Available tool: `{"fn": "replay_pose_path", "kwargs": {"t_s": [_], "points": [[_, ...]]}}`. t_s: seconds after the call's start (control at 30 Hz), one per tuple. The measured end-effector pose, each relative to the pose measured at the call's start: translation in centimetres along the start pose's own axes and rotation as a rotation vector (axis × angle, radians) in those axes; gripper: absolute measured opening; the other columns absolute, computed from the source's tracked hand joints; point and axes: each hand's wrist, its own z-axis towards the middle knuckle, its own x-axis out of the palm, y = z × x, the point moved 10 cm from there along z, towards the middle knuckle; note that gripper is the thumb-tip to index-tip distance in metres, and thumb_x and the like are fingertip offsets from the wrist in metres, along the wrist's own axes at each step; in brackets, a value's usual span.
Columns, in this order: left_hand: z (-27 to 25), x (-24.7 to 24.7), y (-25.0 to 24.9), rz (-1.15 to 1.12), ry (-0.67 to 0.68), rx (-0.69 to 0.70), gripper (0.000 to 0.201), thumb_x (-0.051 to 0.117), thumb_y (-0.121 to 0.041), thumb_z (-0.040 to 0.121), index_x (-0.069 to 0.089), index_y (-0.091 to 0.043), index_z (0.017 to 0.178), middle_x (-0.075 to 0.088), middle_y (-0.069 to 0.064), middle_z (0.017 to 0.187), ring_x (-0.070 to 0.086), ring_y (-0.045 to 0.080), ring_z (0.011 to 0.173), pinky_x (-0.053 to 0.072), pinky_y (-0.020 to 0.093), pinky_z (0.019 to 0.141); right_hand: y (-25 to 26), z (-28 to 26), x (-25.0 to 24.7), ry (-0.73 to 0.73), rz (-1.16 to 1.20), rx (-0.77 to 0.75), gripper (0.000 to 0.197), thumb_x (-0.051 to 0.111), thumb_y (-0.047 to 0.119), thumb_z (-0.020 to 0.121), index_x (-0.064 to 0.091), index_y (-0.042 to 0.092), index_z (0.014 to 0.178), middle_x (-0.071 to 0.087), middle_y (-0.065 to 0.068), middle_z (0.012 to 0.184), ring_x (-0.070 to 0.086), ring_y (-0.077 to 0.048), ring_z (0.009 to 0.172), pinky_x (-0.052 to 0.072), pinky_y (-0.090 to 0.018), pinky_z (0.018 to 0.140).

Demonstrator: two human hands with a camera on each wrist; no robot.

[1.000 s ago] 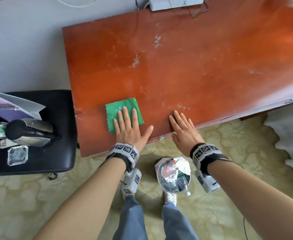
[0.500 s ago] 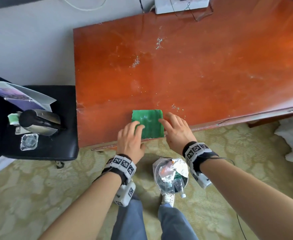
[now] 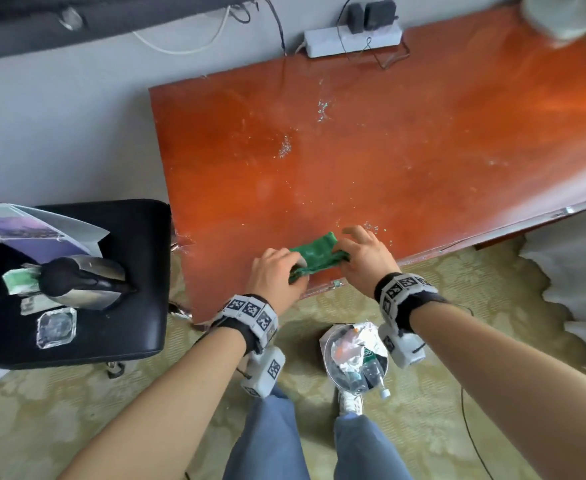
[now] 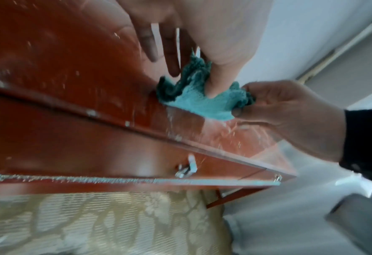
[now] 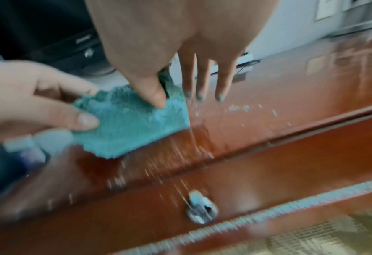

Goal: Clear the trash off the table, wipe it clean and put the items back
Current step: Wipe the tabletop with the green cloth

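The small green terry cloth (image 3: 314, 258), pinched at opposite ends by our left hand (image 3: 274, 276) and right hand (image 3: 364, 260) above the red-brown wooden bench (image 3: 388, 161), seemed soft, light and limp, best gripped by its edges.

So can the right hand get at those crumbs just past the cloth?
Probably yes: the crumbs lie on bare table just beyond the right hand, though it pinches the cloth.

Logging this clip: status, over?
Both hands pinch green cloth at table's near edge: left hand, right hand. Crumbs remain beside it.
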Motion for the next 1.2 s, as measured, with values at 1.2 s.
{"fn": "replay_pose_path", "kwargs": {"t_s": [1.2], "points": [[1.9, -14.6, 7.2, -0.626, 0.146, -0.470, 0.040, 0.065, -0.057, 0.087, 0.066, -0.021, 0.106, 0.073, -0.004, 0.103, 0.072, 0.015, 0.092, 0.061, 0.042, 0.082, 10.6, 8.1, -6.8, 0.198, 0.735, 0.312, 0.013, 0.064, 0.016, 0.092, 0.072, 0.009, 0.084, 0.068, -0.007, 0.072, 0.063, -0.017, 0.059, 0.062, -0.037, 0.071]]}}
